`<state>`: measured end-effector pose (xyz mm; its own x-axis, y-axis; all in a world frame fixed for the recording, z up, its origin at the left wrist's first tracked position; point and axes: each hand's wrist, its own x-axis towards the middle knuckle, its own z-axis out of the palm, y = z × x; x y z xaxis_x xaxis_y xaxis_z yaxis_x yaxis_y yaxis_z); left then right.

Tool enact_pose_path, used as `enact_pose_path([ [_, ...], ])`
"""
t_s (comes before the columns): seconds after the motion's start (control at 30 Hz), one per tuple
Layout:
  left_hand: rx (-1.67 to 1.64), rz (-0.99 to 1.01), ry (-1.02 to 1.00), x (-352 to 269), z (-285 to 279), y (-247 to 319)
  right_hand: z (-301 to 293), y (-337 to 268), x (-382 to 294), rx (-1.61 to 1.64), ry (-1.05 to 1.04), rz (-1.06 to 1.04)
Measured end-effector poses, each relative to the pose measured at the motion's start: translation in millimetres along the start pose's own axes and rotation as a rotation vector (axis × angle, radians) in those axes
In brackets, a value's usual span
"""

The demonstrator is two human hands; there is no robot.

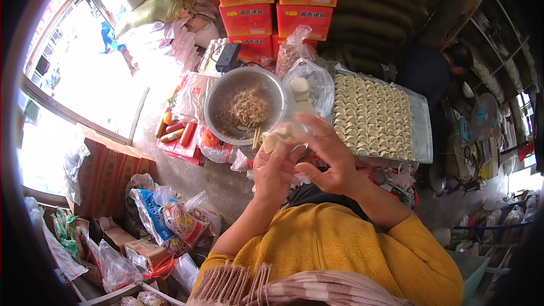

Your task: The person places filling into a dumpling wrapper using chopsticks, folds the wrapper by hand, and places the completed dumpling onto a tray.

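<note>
My left hand (274, 170) holds a folded dumpling (278, 136) between thumb and fingers, in front of my chest. Just to its right, my right hand (329, 153) is raised with thumb and fingers spread and slightly blurred; nothing shows in it. Beyond the dumpling stands a steel bowl (212, 112) of minced filling (248, 104), with chopsticks (256, 137) leaning at its near rim. Round dough wrappers (300, 87) lie stacked on a clear plastic bag (321, 83) beside the bowl. On the right, rows of shaped dumplings (372, 114) cover most of a metal tray (421, 125).
Red cartons (250, 19) are stacked behind the bowl, near a bag of peanuts (293, 57). Packaged sausages (178, 131) lie left of it. Bagged goods (182, 221) and boxes (146, 253) crowd the floor at left. Another person (425, 72) is bent over beyond the tray.
</note>
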<state>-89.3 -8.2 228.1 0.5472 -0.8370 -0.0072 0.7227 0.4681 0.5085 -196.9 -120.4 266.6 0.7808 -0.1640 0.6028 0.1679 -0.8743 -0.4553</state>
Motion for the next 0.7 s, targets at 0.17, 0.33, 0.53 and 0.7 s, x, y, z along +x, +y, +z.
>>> enact_pose_path([
  [0.17, -0.029, -0.016, 0.011, -2.7, 5.3, -1.4, -3.8, 0.4, 5.2, 0.303, 0.051, 0.227],
  [0.33, -0.038, -0.093, -0.100, -8.6, 1.9, -9.7, 2.8, 4.6, 18.6, 0.405, -0.050, 0.299],
  [0.53, 0.101, -0.108, -0.092, -16.6, 9.4, -7.7, -1.3, 10.9, 13.2, 0.136, 0.018, 0.021],
  [0.7, 0.561, 0.049, -0.266, -15.8, 14.3, 1.2, -13.1, 5.7, 6.9, 0.085, 0.049, -0.028],
])
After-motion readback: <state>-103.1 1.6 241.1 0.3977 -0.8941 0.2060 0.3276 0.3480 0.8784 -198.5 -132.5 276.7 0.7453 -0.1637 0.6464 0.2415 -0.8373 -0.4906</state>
